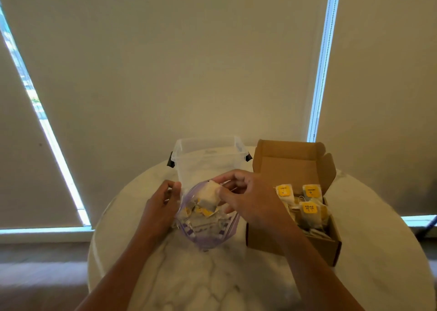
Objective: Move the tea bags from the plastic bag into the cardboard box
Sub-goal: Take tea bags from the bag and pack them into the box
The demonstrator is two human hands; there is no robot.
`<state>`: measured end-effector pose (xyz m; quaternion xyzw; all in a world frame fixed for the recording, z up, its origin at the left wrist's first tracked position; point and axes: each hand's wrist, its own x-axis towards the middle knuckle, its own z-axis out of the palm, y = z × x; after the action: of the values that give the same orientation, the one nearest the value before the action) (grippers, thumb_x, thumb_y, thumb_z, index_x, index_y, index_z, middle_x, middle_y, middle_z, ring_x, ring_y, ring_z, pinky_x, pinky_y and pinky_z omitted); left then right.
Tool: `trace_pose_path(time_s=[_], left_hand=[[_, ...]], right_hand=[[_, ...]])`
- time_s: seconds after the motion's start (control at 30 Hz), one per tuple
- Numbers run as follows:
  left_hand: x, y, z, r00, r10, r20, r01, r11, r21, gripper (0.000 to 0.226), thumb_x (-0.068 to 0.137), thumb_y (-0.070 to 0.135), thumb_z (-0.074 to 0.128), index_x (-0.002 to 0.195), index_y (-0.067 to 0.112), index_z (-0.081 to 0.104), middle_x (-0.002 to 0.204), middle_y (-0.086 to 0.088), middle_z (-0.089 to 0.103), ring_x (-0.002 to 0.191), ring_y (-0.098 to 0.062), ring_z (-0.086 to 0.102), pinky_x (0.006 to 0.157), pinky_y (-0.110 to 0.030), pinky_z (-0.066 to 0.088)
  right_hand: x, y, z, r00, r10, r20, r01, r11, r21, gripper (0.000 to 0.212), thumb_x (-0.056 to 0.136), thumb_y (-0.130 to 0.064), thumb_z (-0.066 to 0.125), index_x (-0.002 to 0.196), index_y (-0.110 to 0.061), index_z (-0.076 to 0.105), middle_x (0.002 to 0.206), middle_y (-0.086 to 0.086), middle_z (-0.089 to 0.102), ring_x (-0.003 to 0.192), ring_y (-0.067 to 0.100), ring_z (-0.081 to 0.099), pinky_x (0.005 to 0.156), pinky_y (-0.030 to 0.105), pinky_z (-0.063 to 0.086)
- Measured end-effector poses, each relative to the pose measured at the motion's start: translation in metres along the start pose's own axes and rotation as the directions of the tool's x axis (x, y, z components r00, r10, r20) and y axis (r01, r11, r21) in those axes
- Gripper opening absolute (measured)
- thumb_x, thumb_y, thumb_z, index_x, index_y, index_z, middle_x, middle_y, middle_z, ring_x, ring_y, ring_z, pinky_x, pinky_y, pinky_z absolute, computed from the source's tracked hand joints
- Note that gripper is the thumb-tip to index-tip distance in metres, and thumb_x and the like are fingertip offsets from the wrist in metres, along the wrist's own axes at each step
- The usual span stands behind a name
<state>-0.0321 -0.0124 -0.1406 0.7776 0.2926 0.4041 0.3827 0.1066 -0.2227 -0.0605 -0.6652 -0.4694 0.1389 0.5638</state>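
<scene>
- While the right hand (246, 199) is pinching one tea bag (209, 193) betw thumb and fingers at the mouth of the plastic bag (208, 237), I'm reading this as mid-task, approx halfway. That's my judgement only.
- The left hand (163, 199) is gripping the bag's left rim w/ curled fingers and holding the mouth open. The bag is standing on the desk (212, 282), just left of the cardboard box (295, 244).
- Done: packed tea bags (307, 209) are already sitting in the box, roughly upright, yellow tags showing on top.
- Left: a loose heap (201, 213) is lying in the bottom of the plastic bag, plus the pinched one, which isn't over the box yet.
- Materials: the plastic bag is looking thin, see-through, purple-tinted, crinkly. The tea bags are looking like flat, soft paper squares w/ yellow tags. The box is plain brown card, its lid flap standing open at the back.
- The desk is looking round, pale, marble-veined, smooth. A clear tub (205, 159) w/ dark clips is sitting behind the bag; I'm not counting it in the job.
</scene>
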Motion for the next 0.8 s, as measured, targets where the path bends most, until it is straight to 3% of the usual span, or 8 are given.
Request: trace_pose_path(time_s=[0.13, 0.27, 0.4, 0.5, 0.57, 0.7, 0.8], left_hand=[[-0.002, 0.001, -0.002, 1.0, 0.008, 0.01, -0.008, 1.0, 0.01, 0.035, 0.112, 0.051, 0.048, 0.1, 0.022, 0.064, 0.084, 0.007, 0.075, 0.069, -0.005, 0.063, 0.065, -0.026, 0.05], [-0.002, 0.005, -0.001, 1.0, 0.0, 0.011, 0.0, 1.0, 0.002, 0.033, 0.113, 0.046, 0.049, 0.093, 0.023, 0.063, 0.078, 0.014, 0.074, 0.065, 0.0, 0.063, 0.06, -0.019, 0.048], [-0.003, 0.005, -0.002, 1.0, 0.015, 0.012, -0.015, 1.0, 0.023, 0.033, 0.113, 0.045, 0.049, 0.09, 0.025, 0.061, 0.075, 0.017, 0.073, 0.064, 0.001, 0.062, 0.058, -0.016, 0.047], [-0.003, 0.005, -0.001, 1.0, 0.005, 0.01, -0.005, 1.0, 0.019, 0.033, 0.113, 0.047, 0.049, 0.091, 0.026, 0.062, 0.077, 0.017, 0.073, 0.066, 0.002, 0.063, 0.058, -0.014, 0.047], [-0.003, 0.005, -0.001, 1.0, -0.005, 0.005, 0.005, 1.0, 0.021, 0.033, 0.113, 0.048, 0.049, 0.092, 0.026, 0.063, 0.079, 0.016, 0.075, 0.066, 0.002, 0.064, 0.058, -0.013, 0.047], [-0.002, 0.002, -0.002, 1.0, -0.018, -0.003, 0.018, 0.999, 0.028, 0.034, 0.112, 0.051, 0.049, 0.095, 0.027, 0.065, 0.084, 0.014, 0.077, 0.07, 0.001, 0.067, 0.062, -0.018, 0.05], [0.0, 0.001, -0.003, 0.999, -0.04, -0.002, 0.04, 0.999, 0.032, 0.035, 0.111, 0.055, 0.049, 0.095, 0.029, 0.066, 0.088, 0.01, 0.079, 0.074, -0.003, 0.069, 0.067, -0.026, 0.053]], right_hand=[[-0.001, 0.002, -0.003, 1.0, 0.0, 0.012, 0.0, 1.0, -0.009, 0.016, 0.094, -0.025, 0.077, 0.108, -0.031, 0.08, 0.09, -0.011, 0.078, 0.081, 0.01, 0.074, 0.065, 0.021, 0.058], [-0.006, -0.003, -0.008, 0.999, 0.025, 0.041, -0.028, 0.997, 0.072, 0.01, 0.095, -0.017, 0.075, 0.103, -0.021, 0.081, 0.084, -0.002, 0.078, 0.064, 0.007, 0.069, 0.059, 0.02, 0.055], [-0.006, -0.005, -0.01, 0.995, 0.029, 0.1, -0.049, 0.978, 0.203, 0.012, 0.098, -0.017, 0.071, 0.1, -0.009, 0.079, 0.086, 0.009, 0.08, 0.082, 0.023, 0.079, 0.087, 0.035, 0.063], [-0.007, -0.003, -0.008, 0.997, 0.003, 0.082, -0.008, 0.998, 0.064, 0.012, 0.096, -0.028, 0.076, 0.101, -0.018, 0.079, 0.085, 0.0, 0.079, 0.079, 0.015, 0.076, 0.076, 0.022, 0.059], [-0.008, -0.001, -0.006, 0.997, -0.006, 0.077, 0.005, 1.0, 0.014, 0.01, 0.094, -0.019, 0.076, 0.104, -0.022, 0.078, 0.091, -0.007, 0.079, 0.083, 0.011, 0.075, 0.075, 0.019, 0.057], [-0.008, 0.002, -0.007, 0.995, -0.032, 0.09, 0.033, 0.999, -0.02, 0.029, 0.093, -0.007, 0.072, 0.11, -0.03, 0.076, 0.11, -0.017, 0.076, 0.104, 0.009, 0.07, 0.087, 0.029, 0.062], [-0.008, 0.003, -0.011, 0.996, -0.018, 0.086, 0.008, 0.994, 0.11, 0.036, 0.093, -0.01, 0.077, 0.121, -0.029, 0.068, 0.118, -0.012, 0.075, 0.107, 0.015, 0.071, 0.088, 0.034, 0.063]])
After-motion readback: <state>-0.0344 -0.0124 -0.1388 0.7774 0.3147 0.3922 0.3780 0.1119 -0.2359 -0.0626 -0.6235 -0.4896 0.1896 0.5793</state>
